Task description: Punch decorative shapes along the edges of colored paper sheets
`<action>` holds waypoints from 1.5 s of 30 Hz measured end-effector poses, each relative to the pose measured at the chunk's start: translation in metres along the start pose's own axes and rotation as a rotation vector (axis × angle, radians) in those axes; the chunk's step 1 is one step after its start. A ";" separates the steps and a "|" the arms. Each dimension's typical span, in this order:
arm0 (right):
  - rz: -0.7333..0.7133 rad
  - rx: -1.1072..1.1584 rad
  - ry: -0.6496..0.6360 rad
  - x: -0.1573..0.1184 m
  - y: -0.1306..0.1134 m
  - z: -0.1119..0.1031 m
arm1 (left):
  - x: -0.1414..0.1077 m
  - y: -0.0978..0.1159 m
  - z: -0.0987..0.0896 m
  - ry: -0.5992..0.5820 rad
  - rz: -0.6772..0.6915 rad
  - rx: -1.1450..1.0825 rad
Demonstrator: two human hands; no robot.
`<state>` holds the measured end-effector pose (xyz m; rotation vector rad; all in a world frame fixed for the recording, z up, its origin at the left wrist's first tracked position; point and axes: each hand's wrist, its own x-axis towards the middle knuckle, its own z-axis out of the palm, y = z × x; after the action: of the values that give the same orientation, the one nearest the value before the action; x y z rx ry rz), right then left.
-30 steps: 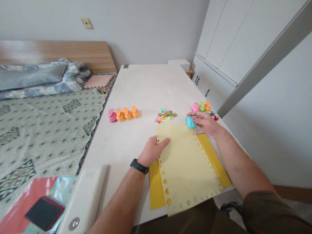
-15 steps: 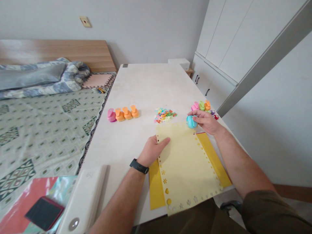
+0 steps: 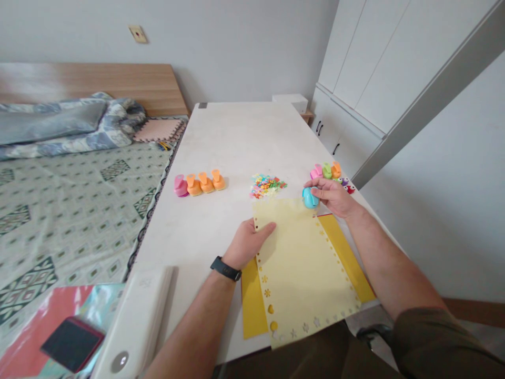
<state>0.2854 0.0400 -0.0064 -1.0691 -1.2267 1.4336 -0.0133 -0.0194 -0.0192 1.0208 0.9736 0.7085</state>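
Pale yellow paper [image 3: 300,263] at the near end of the desk [image 3: 244,137], pinched by the left hand [image 3: 246,243] while the right hand [image 3: 333,197] grips a blue craft punch [image 3: 309,198], looks light and floppy, best held clear of its holes [image 3: 267,292].

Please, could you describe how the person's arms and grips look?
The left grip and right grip wear no gloves. A black wristband circles the left wrist; the right wrist is bare. A dark brown sleeve ends near the right elbow; no left sleeve shows.

My left hand [image 3: 252,243] clamps, thumb [image 3: 268,229] toward two o'clock, while my right hand [image 3: 332,197] curls toward nine o'clock.
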 end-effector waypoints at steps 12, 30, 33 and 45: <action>-0.019 -0.030 0.018 -0.002 -0.002 0.005 | -0.001 0.000 0.001 0.003 -0.004 -0.010; -0.043 0.001 0.085 0.000 -0.002 0.009 | 0.000 -0.001 0.000 -0.004 0.013 -0.004; -0.053 0.007 0.051 -0.001 -0.002 0.011 | 0.000 0.000 0.001 0.007 0.010 0.001; -0.102 0.022 0.180 0.002 -0.003 0.003 | -0.001 0.001 0.001 -0.007 0.013 -0.013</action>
<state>0.2821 0.0419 -0.0036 -1.0800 -1.1176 1.2429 -0.0130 -0.0204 -0.0177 1.0188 0.9559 0.7209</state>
